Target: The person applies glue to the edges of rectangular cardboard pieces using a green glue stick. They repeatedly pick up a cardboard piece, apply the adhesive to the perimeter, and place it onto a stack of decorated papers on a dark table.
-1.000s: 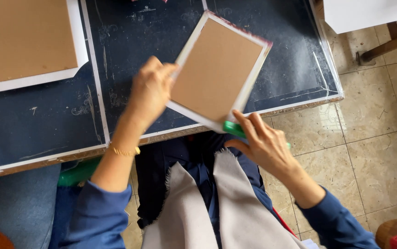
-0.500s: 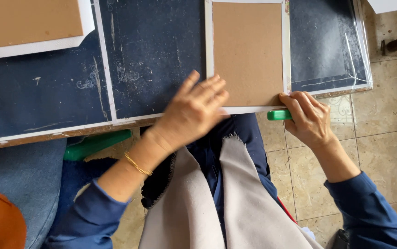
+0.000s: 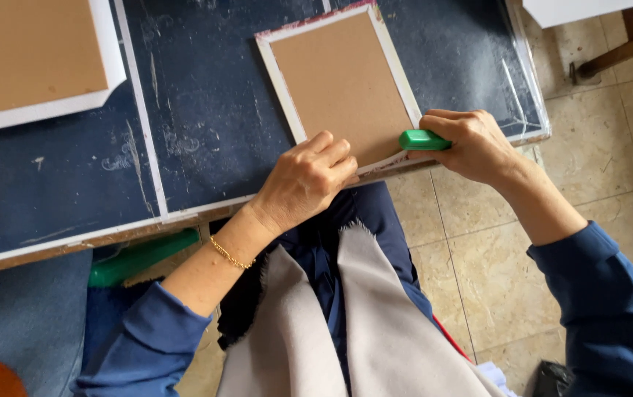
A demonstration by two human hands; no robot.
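Observation:
A brown cardboard panel with a white paper border [image 3: 338,81] lies flat on the dark blue table top [image 3: 206,110], near its front edge. My left hand [image 3: 305,180] rests on the panel's lower left corner, fingers curled over its near edge. My right hand [image 3: 470,143] grips a small green tool [image 3: 423,140] and holds it against the panel's lower right corner. A gold bracelet sits on my left wrist.
A second brown panel with a white border [image 3: 33,62] lies at the table's far left. A green object [image 3: 140,257] sticks out under the table edge. Tiled floor [image 3: 610,147] and a wooden furniture leg [image 3: 617,55] lie to the right. Grey cloth [image 3: 353,331] covers my lap.
The panel went from tilted in the air to flat on the table. My left hand slid to its lower left corner, and my right hand brought the green tool to the lower right corner.

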